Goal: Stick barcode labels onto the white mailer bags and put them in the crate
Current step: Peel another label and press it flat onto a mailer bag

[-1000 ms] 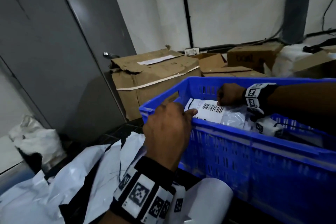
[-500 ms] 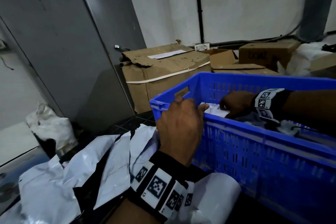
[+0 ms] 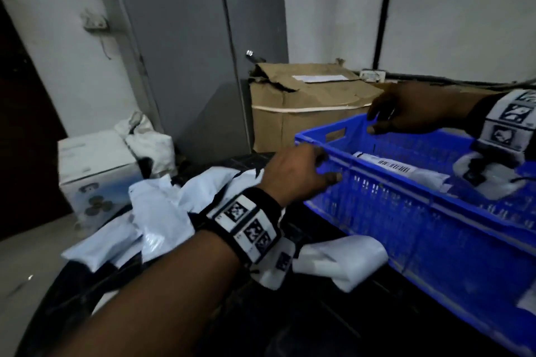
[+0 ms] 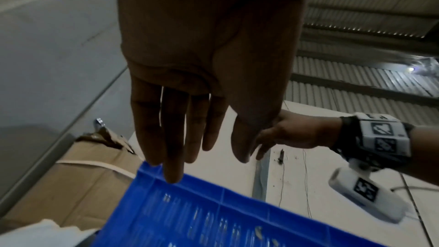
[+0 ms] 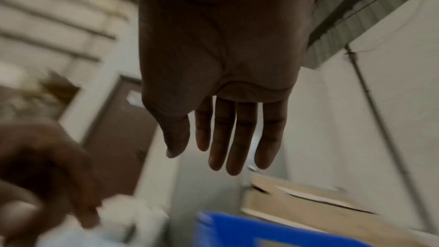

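Note:
A blue plastic crate (image 3: pixel 385 211) stands at the right, and a white mailer bag with a barcode label (image 3: pixel 397 168) lies inside it. My left hand (image 3: pixel 301 171) hovers at the crate's near left corner, fingers straight and empty, as the left wrist view (image 4: pixel 190 138) also shows. My right hand (image 3: pixel 406 110) is raised above the crate's far rim, fingers extended and holding nothing; its wrist view (image 5: pixel 228 134) shows the open palm. A heap of unlabelled white mailer bags (image 3: pixel 162 211) lies to the left of the crate, under my left forearm.
A torn cardboard box (image 3: pixel 304 107) stands behind the crate against a grey door (image 3: pixel 188 52). A white appliance box (image 3: pixel 92 165) and a white sack (image 3: pixel 145 139) sit at the left. One more white bag (image 3: pixel 342 261) lies against the crate's front wall.
My right hand has let go of the labelled bag and risen out of the crate. The left hand has drawn back from the rim. The head view has swung left.

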A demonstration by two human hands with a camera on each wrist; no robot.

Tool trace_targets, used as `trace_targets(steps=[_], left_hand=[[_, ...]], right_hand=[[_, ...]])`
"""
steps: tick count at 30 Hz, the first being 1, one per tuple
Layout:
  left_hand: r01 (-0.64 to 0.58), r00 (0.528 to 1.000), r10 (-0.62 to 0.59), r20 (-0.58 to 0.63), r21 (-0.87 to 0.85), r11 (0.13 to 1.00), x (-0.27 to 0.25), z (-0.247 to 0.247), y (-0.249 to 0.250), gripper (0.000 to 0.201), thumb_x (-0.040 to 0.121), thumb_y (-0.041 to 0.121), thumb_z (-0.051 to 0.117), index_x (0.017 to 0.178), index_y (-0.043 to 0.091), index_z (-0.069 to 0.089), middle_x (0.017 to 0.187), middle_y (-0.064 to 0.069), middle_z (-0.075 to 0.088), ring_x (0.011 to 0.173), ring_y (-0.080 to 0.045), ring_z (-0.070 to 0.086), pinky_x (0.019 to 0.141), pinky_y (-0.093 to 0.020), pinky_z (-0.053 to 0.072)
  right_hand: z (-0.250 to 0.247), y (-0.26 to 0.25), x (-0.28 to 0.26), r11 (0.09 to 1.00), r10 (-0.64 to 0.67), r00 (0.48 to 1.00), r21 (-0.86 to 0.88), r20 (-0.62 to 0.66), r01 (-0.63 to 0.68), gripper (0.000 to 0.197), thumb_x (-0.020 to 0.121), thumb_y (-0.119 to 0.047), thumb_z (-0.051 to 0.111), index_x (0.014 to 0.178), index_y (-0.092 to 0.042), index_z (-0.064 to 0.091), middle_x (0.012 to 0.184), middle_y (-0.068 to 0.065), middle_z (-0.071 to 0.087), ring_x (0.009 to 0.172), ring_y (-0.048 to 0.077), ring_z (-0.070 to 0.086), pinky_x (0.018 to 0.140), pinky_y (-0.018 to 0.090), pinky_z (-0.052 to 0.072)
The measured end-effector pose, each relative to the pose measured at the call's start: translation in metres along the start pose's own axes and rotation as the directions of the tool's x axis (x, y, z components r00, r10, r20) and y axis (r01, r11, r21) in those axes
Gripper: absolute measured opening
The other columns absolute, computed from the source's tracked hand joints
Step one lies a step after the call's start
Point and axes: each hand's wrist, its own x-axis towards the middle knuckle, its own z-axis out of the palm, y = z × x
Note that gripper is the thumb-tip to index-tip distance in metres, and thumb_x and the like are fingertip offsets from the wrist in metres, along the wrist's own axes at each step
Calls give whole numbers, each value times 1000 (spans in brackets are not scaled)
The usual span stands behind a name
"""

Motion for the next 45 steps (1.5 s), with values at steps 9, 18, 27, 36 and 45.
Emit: trace_targets(steps=[9, 18, 27, 36, 45], left_hand=[[205, 978, -206, -12, -62, 977, -118, -93, -75, 31, 84, 55, 77, 95, 25, 78, 81, 3, 77, 76, -16, 74, 72, -40, 60], [516, 800, -600, 11, -522, 679, -202, -89, -142, 13, 89, 25, 80, 89, 12, 78, 90, -17, 77, 73, -33, 76, 62, -42, 57], [574, 760, -639, 118, -582, 575, -225, -64, -171, 8, 93, 17, 75, 90, 11, 79, 72, -3, 75, 64, -21, 73, 69, -39, 51], [472, 822, -562, 89, -660, 585, -236, -68, -139, 11, 90, 23, 78, 98, 14, 78, 92, -17, 76, 79, -33, 74, 63, -31, 53], [351, 935, -322, 151, -537, 767, -272, -48, -70, 28, 84, 35, 84, 108, 24, 76, 95, 5, 78, 80, -4, 72, 73, -27, 57]], right_hand=[[26, -159, -56, 900, -201, 976, 378, -87, 219, 19, 86, -46, 79, 96, -29, 77, 86, -18, 73, 83, -8, 66, 69, 4, 44], [177, -224, 20, 875, 110, 972, 443, 210, -194, 36, 80, -50, 80, 83, -15, 76, 84, 6, 77, 95, 27, 72, 90, 38, 56], [231, -247, 43, 463, 344, 840, 702, 420, -541, 34, 92, -33, 77, 93, -3, 60, 72, 14, 74, 41, 18, 64, 46, 24, 49], [175, -242, -43, 311, 262, 910, 865, 321, -394, 11, 89, -11, 73, 85, -15, 64, 77, 10, 66, 70, 24, 66, 53, 27, 46], [178, -211, -218, 452, 73, 855, 747, 513, -487, 18, 96, -11, 65, 109, -21, 73, 76, 1, 74, 66, 14, 66, 56, 28, 50]])
